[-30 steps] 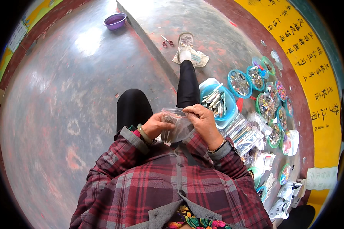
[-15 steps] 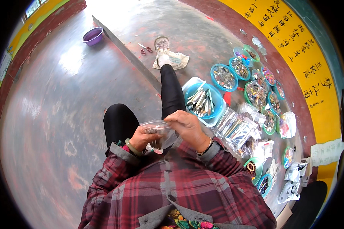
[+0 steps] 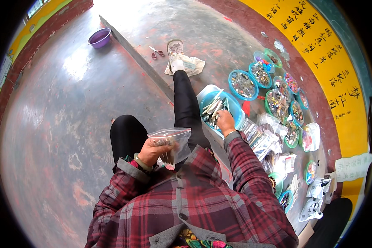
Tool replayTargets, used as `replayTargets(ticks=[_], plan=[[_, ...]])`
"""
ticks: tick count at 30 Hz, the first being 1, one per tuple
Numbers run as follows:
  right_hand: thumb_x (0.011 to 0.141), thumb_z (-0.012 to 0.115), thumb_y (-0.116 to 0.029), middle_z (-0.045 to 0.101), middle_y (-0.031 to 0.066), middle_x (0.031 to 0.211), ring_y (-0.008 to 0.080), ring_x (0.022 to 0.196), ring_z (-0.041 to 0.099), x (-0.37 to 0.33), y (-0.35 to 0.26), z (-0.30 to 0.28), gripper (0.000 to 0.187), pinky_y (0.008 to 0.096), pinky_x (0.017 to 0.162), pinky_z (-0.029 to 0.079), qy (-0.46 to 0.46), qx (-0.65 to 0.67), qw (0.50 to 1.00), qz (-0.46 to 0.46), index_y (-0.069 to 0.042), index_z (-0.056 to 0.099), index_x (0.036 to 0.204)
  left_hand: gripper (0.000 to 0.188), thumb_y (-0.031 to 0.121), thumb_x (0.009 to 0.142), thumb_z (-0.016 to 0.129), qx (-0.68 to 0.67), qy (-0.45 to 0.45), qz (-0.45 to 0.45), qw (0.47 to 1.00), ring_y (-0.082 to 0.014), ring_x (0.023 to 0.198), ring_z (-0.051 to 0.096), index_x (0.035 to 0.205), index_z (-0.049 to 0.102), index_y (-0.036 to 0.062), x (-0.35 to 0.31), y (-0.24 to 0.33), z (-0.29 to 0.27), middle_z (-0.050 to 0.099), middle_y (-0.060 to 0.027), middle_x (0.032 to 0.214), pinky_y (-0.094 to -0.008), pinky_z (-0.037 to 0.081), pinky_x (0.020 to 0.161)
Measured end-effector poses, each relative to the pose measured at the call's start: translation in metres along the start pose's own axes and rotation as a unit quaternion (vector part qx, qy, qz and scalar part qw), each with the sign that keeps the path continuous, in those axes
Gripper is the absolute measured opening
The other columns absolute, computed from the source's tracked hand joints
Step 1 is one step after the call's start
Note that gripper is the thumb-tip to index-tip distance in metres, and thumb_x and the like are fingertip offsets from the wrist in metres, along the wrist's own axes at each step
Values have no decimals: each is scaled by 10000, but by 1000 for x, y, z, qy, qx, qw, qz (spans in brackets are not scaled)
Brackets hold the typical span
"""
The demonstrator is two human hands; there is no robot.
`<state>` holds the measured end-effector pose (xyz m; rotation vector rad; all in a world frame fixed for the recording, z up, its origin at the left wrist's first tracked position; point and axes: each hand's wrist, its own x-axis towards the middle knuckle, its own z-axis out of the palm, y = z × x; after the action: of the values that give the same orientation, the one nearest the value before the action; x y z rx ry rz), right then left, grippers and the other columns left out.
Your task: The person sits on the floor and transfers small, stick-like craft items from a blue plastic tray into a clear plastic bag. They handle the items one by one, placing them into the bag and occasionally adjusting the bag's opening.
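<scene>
My left hand [image 3: 153, 149] is closed around a clear zip bag [image 3: 182, 142] with a red line along its top; some thin things show inside it, too blurred to name. Above the blue basin [image 3: 237, 108] on my right, my right hand [image 3: 226, 122] reaches down with its fingers curled at the heap of long, thin pen-like sticks [image 3: 213, 108]. These are white, dark and greenish. What its fingertips hold, if anything, is hidden. The basin stands in a pale tray [image 3: 208, 89].
Clear packets of thin sticks [image 3: 263, 142] lie right of the basin. Beyond are several round baskets of small goods, one a blue basket [image 3: 242, 84]. Scissors [image 3: 156, 52] lie near my foot, which is on a cloth bag [image 3: 192, 65]. A purple basin [image 3: 99, 38] stands far left.
My right hand has let go of the bag's top edge and moved right and forward to the sticks in the blue basin. My left hand still holds the bag, now more upright.
</scene>
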<state>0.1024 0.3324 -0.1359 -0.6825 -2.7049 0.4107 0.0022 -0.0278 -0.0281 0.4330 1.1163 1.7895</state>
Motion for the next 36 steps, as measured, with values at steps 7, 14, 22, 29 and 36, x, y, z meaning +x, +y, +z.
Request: replayTargets(ticks=[7,14,22,29,36], plan=[[785,542,-108,589,98,859,293,847,598,15,-8,17,137,419,679,502,-61,-169,974,-141,-118,661,852,193,15,826,659,-6,3,-15,1000,-188,881,655,1015,666,-25,1,-1,-3,691,-93,950,-322,503,822],[807,557,-113,643,98,1056,288,943,604,13,3,1,172,395,770,487,25,-93,977,-190,-107,655,948,183,14,830,655,4,8,-26,1000,-186,874,657,1009,667,-23,1,-4,-6,692,-93,947,-318,506,816],[930,558,-72,652,94,1024,159,908,638,-8,-41,-75,122,262,765,532,172,659,709,185,-25,574,1042,168,20,824,658,-8,11,-16,1000,-179,835,655,986,674,-20,1,-4,-2,691,-84,912,-308,508,777],[927,556,-65,654,133,973,190,823,658,-31,-78,-115,166,261,691,559,65,805,558,191,-25,542,1088,166,20,826,643,-1,27,7,1000,-173,836,645,984,674,-22,-2,-1,3,686,-79,917,-304,503,776],[918,574,-92,637,111,884,206,741,669,-63,-142,-147,305,249,622,540,-96,745,640,159,-69,468,1203,165,46,826,646,-6,67,-4,998,-170,828,649,983,668,-3,-4,-1,0,689,-75,916,-304,502,775]])
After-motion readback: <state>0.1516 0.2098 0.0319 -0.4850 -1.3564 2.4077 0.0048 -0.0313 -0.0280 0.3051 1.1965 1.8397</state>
